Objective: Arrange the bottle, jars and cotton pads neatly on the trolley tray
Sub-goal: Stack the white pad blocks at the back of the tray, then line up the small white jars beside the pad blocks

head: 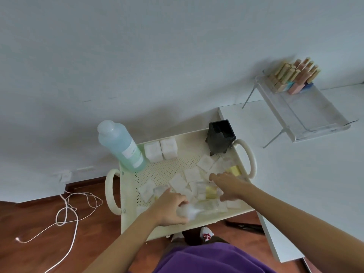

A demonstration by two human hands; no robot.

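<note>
A cream trolley tray (128,196) with perforated floor holds the items. A tall bottle (121,146) of pale blue liquid stands upright in its far left corner. Two white jars (160,151) sit side by side at the back. Square cotton pads (192,174) lie scattered over the middle and right. A clear jar with yellow content (210,192) lies among them, and another yellow-filled jar (234,170) sits at the right wall. My left hand (171,209) grips a clear lying jar (204,208) by its white cap near the front edge. My right hand (228,186) hovers over the pads, fingers spread.
A black holder (221,137) stands in the tray's far right corner. A white table (295,174) to the right carries a clear acrylic shelf (307,113) with wooden blocks (295,75). A white cord (69,211) lies on the wooden floor at left. The wall is close behind.
</note>
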